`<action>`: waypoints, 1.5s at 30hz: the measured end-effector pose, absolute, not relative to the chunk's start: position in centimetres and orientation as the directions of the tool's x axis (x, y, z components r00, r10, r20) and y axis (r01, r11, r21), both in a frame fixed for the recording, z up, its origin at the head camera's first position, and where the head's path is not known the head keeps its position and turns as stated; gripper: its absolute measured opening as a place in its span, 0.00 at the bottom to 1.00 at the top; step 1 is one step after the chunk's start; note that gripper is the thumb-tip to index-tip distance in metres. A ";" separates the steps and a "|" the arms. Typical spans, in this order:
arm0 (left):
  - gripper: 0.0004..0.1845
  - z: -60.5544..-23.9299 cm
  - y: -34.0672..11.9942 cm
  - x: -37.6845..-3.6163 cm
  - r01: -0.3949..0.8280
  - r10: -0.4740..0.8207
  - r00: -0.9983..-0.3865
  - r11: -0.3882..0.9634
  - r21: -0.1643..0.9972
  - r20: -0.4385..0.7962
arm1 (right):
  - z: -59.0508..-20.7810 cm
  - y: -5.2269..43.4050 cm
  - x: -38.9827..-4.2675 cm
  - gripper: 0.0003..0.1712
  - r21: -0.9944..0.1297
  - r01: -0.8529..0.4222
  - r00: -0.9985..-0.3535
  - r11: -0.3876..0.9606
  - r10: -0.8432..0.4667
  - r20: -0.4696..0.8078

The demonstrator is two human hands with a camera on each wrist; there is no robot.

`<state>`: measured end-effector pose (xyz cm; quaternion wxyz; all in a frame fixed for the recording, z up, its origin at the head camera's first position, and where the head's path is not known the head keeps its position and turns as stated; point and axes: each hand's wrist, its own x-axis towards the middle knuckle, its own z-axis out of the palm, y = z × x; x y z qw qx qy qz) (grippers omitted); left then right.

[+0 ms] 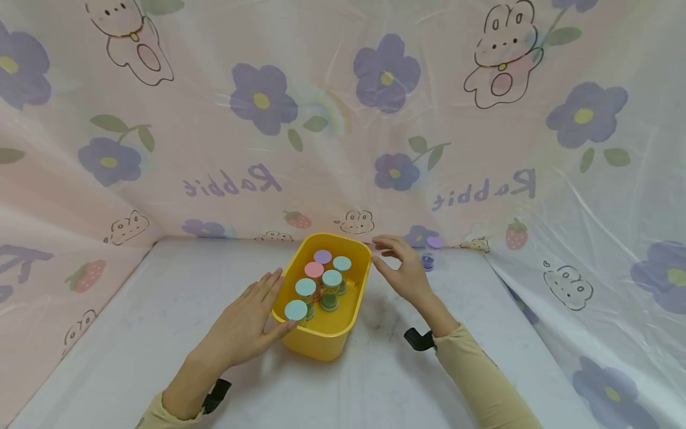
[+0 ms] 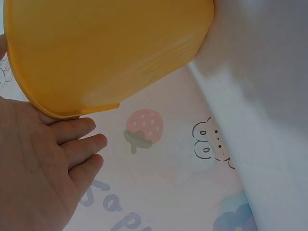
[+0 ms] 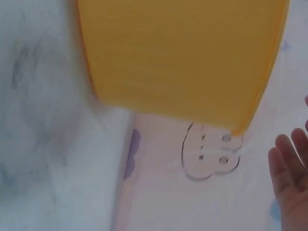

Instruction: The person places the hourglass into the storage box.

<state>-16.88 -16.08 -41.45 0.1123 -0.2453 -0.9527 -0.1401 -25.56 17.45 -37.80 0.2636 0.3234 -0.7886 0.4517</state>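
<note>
Left hand point(image 1: 243, 328) lies flat, fingers straight, against the near-left wall of the yellow tub point(image 1: 354, 301) mid-table, steadying it I'd guess. Right hand point(image 1: 403, 269) hovers loosely open, holding nothing, by the far-right rim. Six capped jars point(image 1: 328, 286) stand inside; a purple-lidded jar point(image 1: 431, 251) waits right, probably the next grab.

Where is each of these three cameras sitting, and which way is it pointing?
Head: worn on the head, looking forward and down at the yellow bin, jars, both forearms.
Left wrist: low beside the left hand, facing the bin's wall; fingers show.
Right wrist: low, facing the bin; the right hand shows at the edge.
All share the bin.
</note>
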 end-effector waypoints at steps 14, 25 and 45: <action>0.51 -41.5 -16.2 -16.9 0.509 0.438 -0.844 0.837 0.200 0.310 | -42.3 23.4 -31.0 0.22 -0.599 -0.644 -0.669 0.476 0.030 0.743; 0.52 -41.4 -16.3 -16.9 0.496 0.435 -0.856 0.844 0.206 0.278 | -43.5 27.2 -33.7 0.25 -0.628 -0.503 -0.714 0.594 0.125 0.689; 0.52 -41.6 -16.2 -17.0 0.498 0.435 -0.854 0.842 0.207 0.287 | -43.9 31.4 -36.8 0.33 -0.640 -0.266 -0.886 0.721 0.079 0.457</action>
